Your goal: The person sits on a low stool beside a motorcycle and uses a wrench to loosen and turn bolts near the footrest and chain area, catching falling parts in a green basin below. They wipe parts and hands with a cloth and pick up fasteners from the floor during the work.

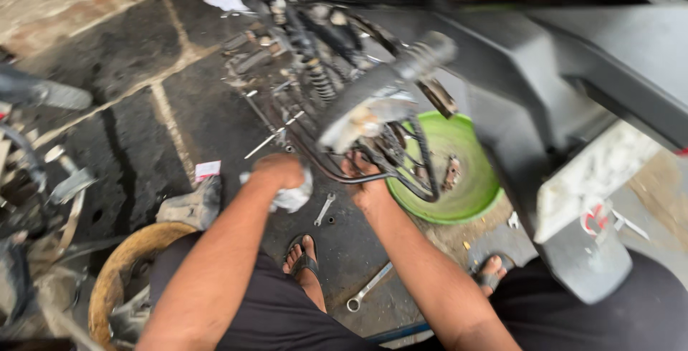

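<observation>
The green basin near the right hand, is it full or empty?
Nearly empty: the green basin shows its bare inner wall, with only a small metal part lying inside.

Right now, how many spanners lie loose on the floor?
2 clearly: a small spanner between the hands, and a longer spanner between the sandalled feet. Thin metal tools farther up may be more; blur and parts could hide others.
</observation>
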